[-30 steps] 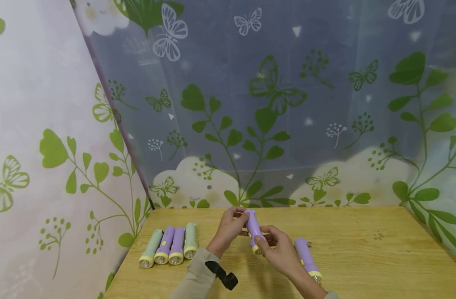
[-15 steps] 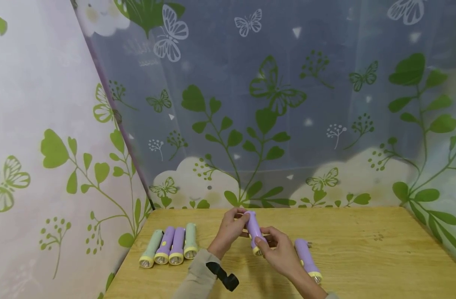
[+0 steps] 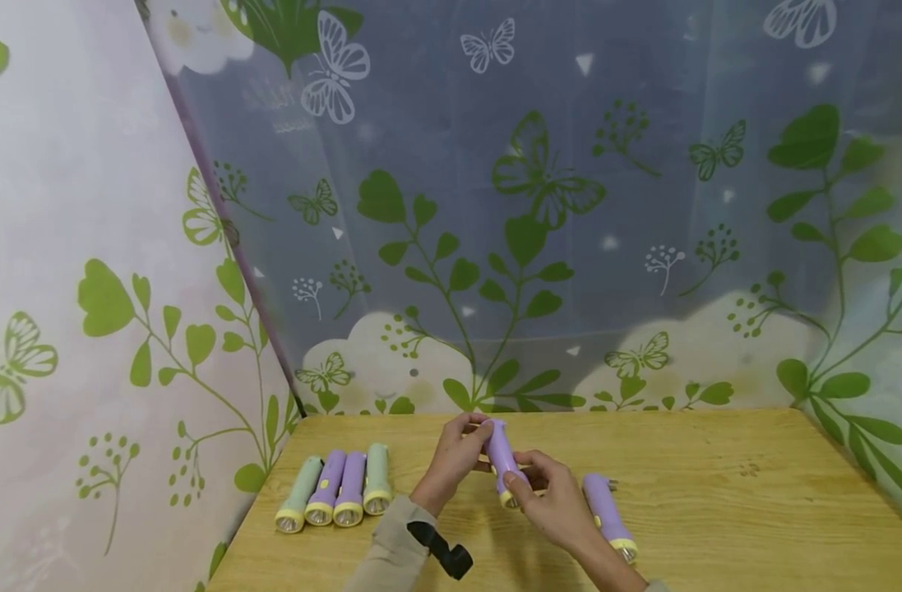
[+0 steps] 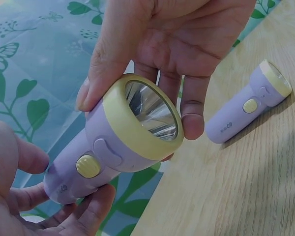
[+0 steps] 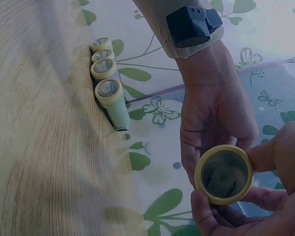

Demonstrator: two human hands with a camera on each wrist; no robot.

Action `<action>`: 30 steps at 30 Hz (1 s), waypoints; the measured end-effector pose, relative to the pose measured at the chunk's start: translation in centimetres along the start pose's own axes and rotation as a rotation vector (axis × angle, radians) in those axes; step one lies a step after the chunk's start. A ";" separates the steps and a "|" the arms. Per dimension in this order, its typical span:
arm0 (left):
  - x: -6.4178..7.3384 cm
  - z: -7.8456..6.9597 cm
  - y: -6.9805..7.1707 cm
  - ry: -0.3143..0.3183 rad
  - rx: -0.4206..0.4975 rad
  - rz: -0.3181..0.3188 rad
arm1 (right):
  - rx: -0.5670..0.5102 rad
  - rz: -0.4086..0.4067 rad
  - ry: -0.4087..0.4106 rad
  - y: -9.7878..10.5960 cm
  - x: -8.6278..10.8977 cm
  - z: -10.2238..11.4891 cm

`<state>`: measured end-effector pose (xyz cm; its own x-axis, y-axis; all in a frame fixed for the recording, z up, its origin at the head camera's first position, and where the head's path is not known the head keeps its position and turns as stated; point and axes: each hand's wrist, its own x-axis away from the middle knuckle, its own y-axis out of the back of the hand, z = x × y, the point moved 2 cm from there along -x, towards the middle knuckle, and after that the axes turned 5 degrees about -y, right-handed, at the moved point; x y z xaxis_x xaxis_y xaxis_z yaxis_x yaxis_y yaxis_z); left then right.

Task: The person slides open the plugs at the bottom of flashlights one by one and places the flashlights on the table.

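Above the table, both hands hold a purple flashlight [image 3: 500,454] with a yellow head ring and lens tilted down toward the person. My left hand [image 3: 451,459] grips its tail end, thumb on top. Around the yellow ring, my right hand [image 3: 557,497] pinches with thumb and fingers. A yellow switch [image 4: 88,166] shows on the barrel in the left wrist view, and the lens [image 5: 225,173] faces the right wrist camera. It looks unlit. Another purple flashlight [image 3: 608,514] lies on the table just right of my right hand.
Left of the left hand lies a row of two green and two purple flashlights, including a green flashlight [image 3: 377,477] at its right end. They rest on the wooden table [image 3: 732,501]. Printed curtains [image 3: 451,247] stand behind and at the left. A black strap device [image 3: 439,547] sits on the left wrist.
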<state>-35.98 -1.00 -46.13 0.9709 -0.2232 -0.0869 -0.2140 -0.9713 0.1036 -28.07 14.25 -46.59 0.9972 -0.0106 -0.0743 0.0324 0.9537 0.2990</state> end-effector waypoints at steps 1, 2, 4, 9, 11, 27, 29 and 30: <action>0.0 0.0 0.0 0.000 0.000 0.000 | 0.002 0.000 0.003 0.0 0.0 0.0; 0.0 0.0 0.0 -0.001 -0.001 0.001 | 0.005 0.000 0.007 0.0 0.0 0.0; 0.0 -0.1 -0.1 0.000 -0.002 0.003 | 0.003 0.002 0.004 0.0 0.0 0.0; 0.1 -0.1 -0.1 0.005 -0.012 0.014 | -0.008 0.017 0.013 0.2 0.1 -0.2; 0.1 -0.1 -0.2 0.006 -0.016 0.018 | -0.012 0.024 0.022 0.2 0.1 -0.3; 0.1 0.0 -0.4 0.006 -0.039 0.026 | -0.023 0.036 0.008 0.0 0.7 0.1; 0.0 0.1 -0.5 0.018 -0.041 0.033 | -0.023 0.032 0.002 0.0 0.6 0.0; 0.0 0.2 -0.6 0.020 -0.042 0.037 | -0.022 0.031 -0.003 0.1 0.6 0.0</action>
<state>-35.86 -0.47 -46.34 0.9644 -0.2571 -0.0623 -0.2458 -0.9580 0.1477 -27.48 14.32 -46.65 0.9979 0.0184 -0.0619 -0.0003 0.9601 0.2798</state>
